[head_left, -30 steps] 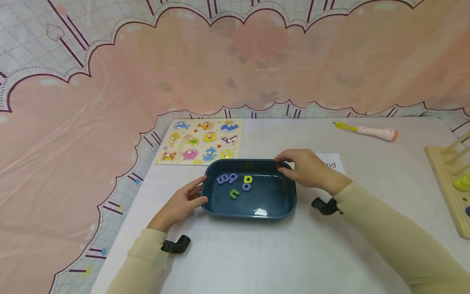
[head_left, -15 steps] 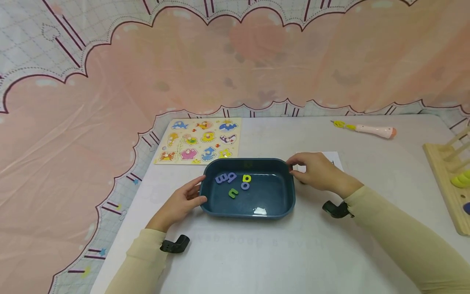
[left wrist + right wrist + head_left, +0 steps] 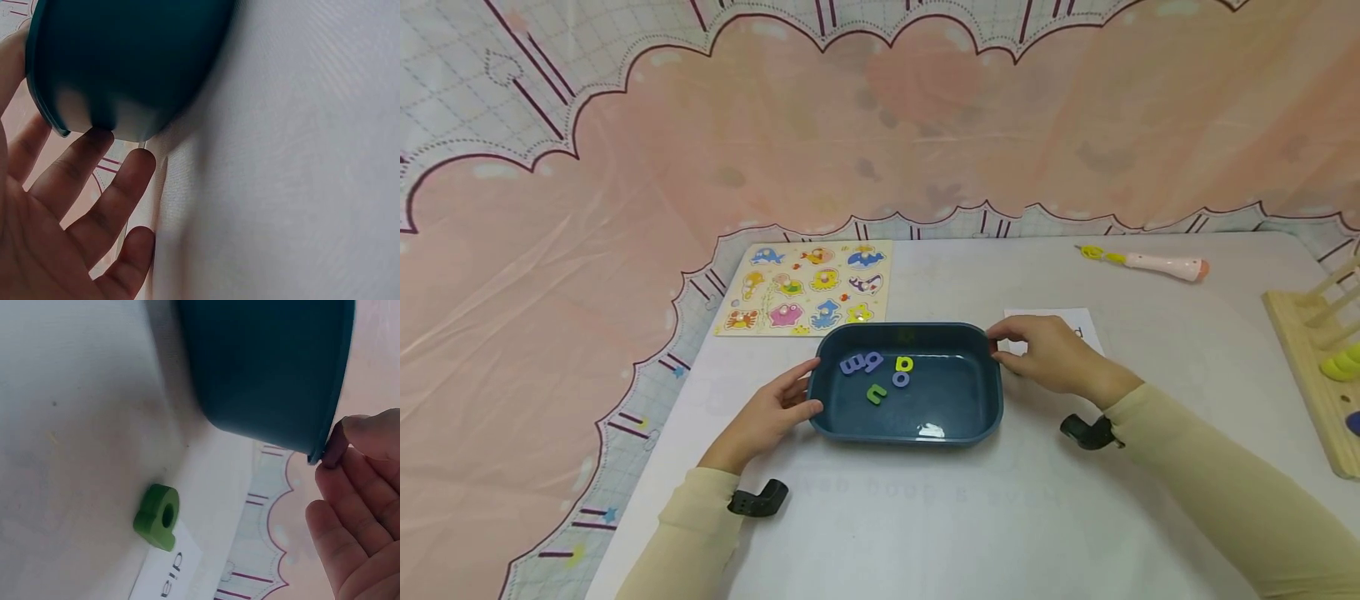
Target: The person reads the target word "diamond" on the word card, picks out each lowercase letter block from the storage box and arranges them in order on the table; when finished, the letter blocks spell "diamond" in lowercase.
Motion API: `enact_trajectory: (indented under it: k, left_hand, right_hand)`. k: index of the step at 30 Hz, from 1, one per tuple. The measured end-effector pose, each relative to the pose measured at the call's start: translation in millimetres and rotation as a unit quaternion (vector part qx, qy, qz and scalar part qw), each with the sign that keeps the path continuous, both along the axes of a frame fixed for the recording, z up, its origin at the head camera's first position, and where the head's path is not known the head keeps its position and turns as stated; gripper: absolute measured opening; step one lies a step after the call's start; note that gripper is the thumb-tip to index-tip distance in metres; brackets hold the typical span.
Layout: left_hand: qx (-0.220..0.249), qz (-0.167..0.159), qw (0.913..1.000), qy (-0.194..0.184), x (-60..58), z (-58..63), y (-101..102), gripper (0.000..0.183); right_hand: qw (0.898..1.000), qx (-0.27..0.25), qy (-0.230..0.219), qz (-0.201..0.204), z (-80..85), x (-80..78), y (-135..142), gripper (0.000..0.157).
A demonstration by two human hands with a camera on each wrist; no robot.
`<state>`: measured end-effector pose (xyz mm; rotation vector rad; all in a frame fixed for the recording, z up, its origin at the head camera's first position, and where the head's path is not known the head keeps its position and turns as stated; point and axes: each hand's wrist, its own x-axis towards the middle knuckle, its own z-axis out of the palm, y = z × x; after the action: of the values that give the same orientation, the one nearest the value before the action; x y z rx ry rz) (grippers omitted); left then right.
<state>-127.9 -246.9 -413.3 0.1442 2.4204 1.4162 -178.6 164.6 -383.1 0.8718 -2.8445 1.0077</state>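
A dark blue tray (image 3: 951, 400) holds several foam letters: two purple ones side by side, a yellow one (image 3: 904, 364), a purple o (image 3: 901, 379) and a green n (image 3: 876, 394). My left hand (image 3: 763, 421) holds the tray's left end, thumb at the rim and fingertips against the outer wall, the lower fingers spread. Just outside the tray's right end, my right hand (image 3: 1052, 354) pinches a small dark red piece (image 3: 336, 445) between thumb and finger, close by the rim. Below that hand a green letter (image 3: 159, 515) stands on the table beside a printed card (image 3: 165, 572).
An animal peg puzzle (image 3: 805, 292) lies behind the tray to the left. A pink-handled pen-like tool (image 3: 1165, 267) with a yellow end lies at the back right. A wooden peg stand (image 3: 1315, 392) is at the right edge. A patterned curtain (image 3: 850, 125) hangs behind the table.
My right hand has moved right, from over the tray's far right corner to just outside its right end, with the red piece. The left hand keeps its place on the tray.
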Motion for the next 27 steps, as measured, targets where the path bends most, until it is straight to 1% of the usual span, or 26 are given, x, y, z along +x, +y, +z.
enact_trajectory:
  k: [2, 9, 18, 27]
  left_hand:
    - [0.002, -0.001, 1.0000, 0.000, -0.3, -0.3, 0, 0.070]
    - [0.002, 0.000, 1.0000, -0.001, 0.3, 0.3, 0, 0.070]
    - [-0.004, -0.002, 1.0000, 0.001, 0.7, -0.3, 0, 0.072]
    - [-0.011, 0.001, 0.9999, 0.004, 0.8, -1.2, 0, 0.070]
  right_hand:
    - [1.000, 0.000, -0.002, -0.002, -1.5, 0.7, 1, 0.025]
    - [1.000, -0.005, 0.012, 0.004, -2.9, 1.6, 3, 0.025]
    - [1.000, -0.004, 0.005, 0.002, -2.8, 1.1, 4, 0.026]
    - [1.000, 0.008, 0.009, -0.026, 0.5, 1.0, 20, 0.026]
